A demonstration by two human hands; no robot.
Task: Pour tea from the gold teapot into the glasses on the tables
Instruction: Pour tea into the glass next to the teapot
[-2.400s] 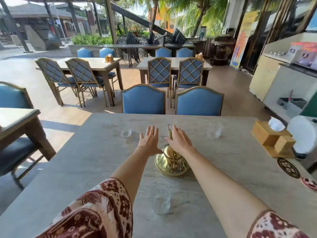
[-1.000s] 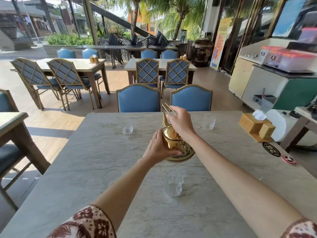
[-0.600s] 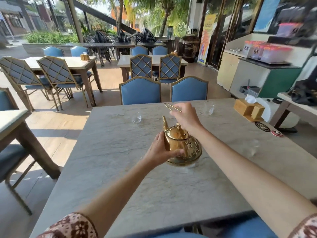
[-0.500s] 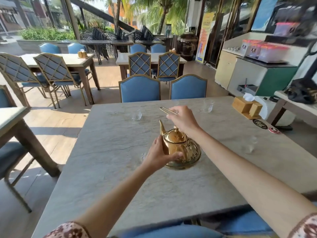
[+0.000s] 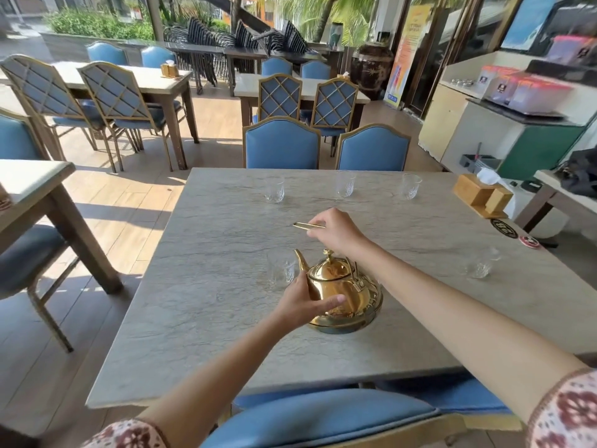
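The gold teapot [image 5: 347, 292] hangs just over the grey stone table [image 5: 210, 286], spout pointing left and away. My right hand [image 5: 336, 232] grips its raised gold handle from above. My left hand [image 5: 305, 302] cups the pot's left side. A small clear glass [image 5: 283, 271] stands right beside the spout. Three more glasses stand along the far edge: one at the left [image 5: 274, 189], one in the middle [image 5: 345, 184], one at the right [image 5: 411, 186]. Another glass [image 5: 481, 265] sits on the right side of the table.
A wooden tissue box [image 5: 481, 195] and two round coasters [image 5: 505, 228] occupy the table's far right corner. Two blue chairs [image 5: 282, 143] face me across the table; a blue chair back [image 5: 323, 418] is right below me. Other tables and chairs stand to the left and behind.
The view has pulled back and up from the table. The teapot, held in both hands, has come lower and nearer to me, its spout now next to a glass.
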